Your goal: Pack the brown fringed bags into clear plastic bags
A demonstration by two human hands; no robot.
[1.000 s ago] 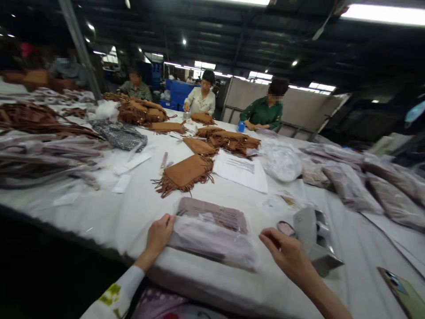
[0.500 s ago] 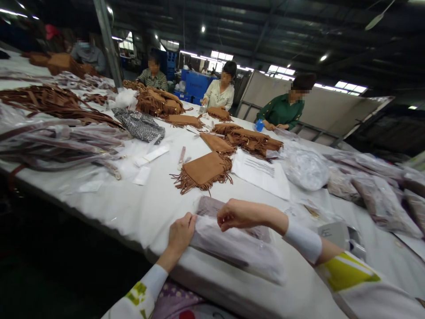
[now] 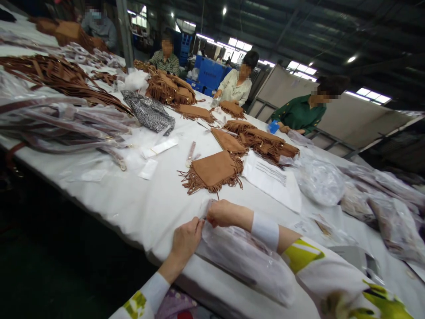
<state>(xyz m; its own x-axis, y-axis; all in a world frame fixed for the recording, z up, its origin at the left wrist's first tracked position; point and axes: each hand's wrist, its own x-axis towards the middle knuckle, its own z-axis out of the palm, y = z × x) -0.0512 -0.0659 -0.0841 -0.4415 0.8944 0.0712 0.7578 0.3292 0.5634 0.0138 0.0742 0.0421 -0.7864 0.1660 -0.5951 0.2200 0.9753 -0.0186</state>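
Observation:
A wrapped package in clear plastic [image 3: 245, 261] lies along the near edge of the white table. At its left end, my left hand [image 3: 186, 237] pinches the plastic between thumb and fingers. Close beside it, my right hand [image 3: 221, 213] is closed on the upper left corner of the same package. The fingertips of both hands nearly meet, and part of that corner is hidden behind them. Just beyond my hands lies a brown fringed bag [image 3: 214, 168].
Plastic-wrapped straps [image 3: 66, 126] and a grey patterned cloth [image 3: 149, 110] lie left. More fringed bags [image 3: 262, 139] are further back. A printed white sheet [image 3: 272, 179], a tape dispenser [image 3: 355, 261] and wrapped bundles [image 3: 395, 221] lie right. Several people work across the table.
My right hand has moved left and down from above the package to its left corner, closing beside my left hand. The view has shifted, so the scene sits further right.

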